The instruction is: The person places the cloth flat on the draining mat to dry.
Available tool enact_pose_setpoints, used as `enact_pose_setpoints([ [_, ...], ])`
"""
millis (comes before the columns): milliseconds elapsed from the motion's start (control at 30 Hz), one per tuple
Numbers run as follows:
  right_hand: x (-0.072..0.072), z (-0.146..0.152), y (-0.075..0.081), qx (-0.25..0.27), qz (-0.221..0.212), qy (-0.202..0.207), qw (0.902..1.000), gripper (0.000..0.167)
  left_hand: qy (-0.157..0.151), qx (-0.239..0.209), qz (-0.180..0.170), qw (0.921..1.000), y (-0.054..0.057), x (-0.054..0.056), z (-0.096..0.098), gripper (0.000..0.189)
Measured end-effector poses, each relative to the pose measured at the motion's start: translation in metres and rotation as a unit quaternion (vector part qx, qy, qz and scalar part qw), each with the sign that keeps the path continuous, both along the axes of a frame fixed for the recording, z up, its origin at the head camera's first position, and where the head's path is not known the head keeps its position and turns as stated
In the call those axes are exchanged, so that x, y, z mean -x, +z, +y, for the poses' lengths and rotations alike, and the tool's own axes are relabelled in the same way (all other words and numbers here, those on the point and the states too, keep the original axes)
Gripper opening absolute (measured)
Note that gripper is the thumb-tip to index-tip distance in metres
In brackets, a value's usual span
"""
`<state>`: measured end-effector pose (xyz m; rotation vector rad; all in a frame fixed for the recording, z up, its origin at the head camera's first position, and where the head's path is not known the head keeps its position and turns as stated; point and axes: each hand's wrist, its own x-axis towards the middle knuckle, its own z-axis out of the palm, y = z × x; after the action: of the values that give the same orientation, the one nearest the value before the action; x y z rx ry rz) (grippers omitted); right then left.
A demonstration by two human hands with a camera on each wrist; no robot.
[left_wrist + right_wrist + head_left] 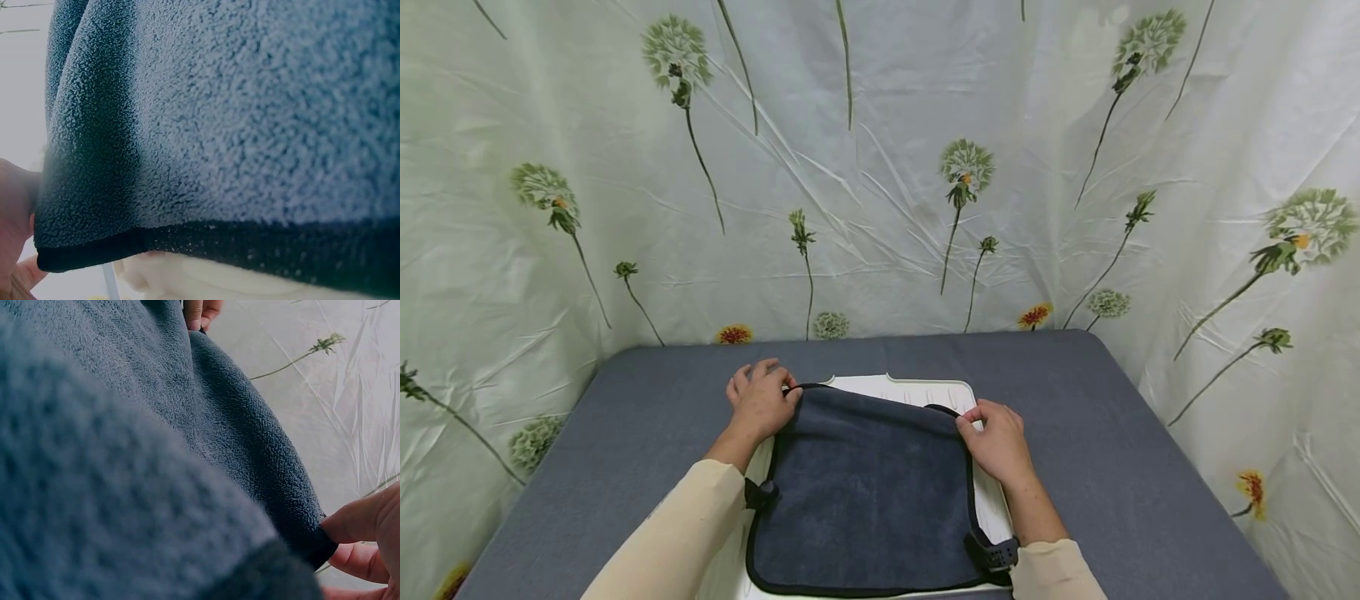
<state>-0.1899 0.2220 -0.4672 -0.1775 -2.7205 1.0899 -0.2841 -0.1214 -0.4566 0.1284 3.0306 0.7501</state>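
Observation:
A dark blue towel (868,492) with black edging hangs spread between the two hands in the head view. My left hand (763,400) pinches its far left corner between thumb and fingers. The far right corner is pinched by my right hand (998,437), also seen at the lower right of the right wrist view. The towel's upper edge sags slightly and folds over. Under it lies a white ribbed plastic board (936,392), mostly hidden, showing at the far end and along both sides. In the left wrist view, the towel's fuzzy surface (250,125) fills most of the picture.
The grey-blue table (1105,467) extends on both sides of the board. Behind and beside it hangs a pale curtain (880,208) printed with dandelions. Dark wrist cameras (992,552) sit on both wrists, close to the towel's side edges.

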Motion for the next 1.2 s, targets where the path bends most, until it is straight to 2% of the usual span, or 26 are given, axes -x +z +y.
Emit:
enact_pose_setpoints([
  [267, 0.001, 0.002, 0.0, -0.008, 0.011, -0.005, 0.9999, 0.013, 0.011, -0.004, -0.002, 0.9999, 0.002, 0.001, 0.0, 0.017],
  [500, 0.002, 0.004, 0.0, -0.007, 0.004, -0.012, 0.9999, 0.014, 0.02, -0.006, 0.004, 0.9998, 0.0, 0.002, 0.002, 0.017],
  [967, 0.004, 0.006, -0.011, -0.018, 0.021, -0.007, 0.9996, 0.013, 0.025, -0.001, 0.005, 0.9997, -0.005, 0.003, 0.006, 0.016],
  [1200, 0.007, 0.005, -0.012, -0.028, -0.005, -0.006, 0.9996, 0.016, 0.022, 0.005, -0.005, 0.9997, -0.008, 0.004, 0.009, 0.016],
])
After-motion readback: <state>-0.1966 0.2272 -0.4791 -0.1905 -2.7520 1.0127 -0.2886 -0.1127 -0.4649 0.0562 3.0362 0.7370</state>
